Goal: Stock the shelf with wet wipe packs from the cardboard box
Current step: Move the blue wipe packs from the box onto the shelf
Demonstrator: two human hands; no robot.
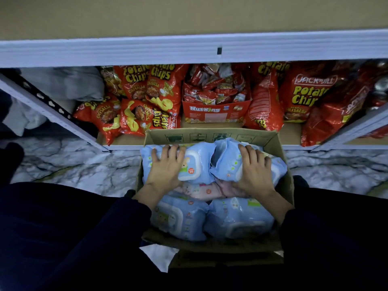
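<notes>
An open cardboard box [212, 136] stands on the floor in front of the shelf, filled with light-blue wet wipe packs. My left hand [164, 168] lies on the far-left blue pack [195, 164], fingers curled over its far edge. My right hand [255, 169] grips the far-right blue pack [225, 162] the same way. A pink pack [199, 191] shows between my wrists. Two more blue packs [180, 219] lie at the near end of the box. The upper shelf board [189, 15] above the white rail is bare.
The lower shelf [126, 141] holds red potato chip bags [147, 91] and a red snack carton [216, 110]. Slanted white shelf posts [52, 110] flank the bay. The floor [73, 164] is white marble. My dark sleeves and knees fill the bottom.
</notes>
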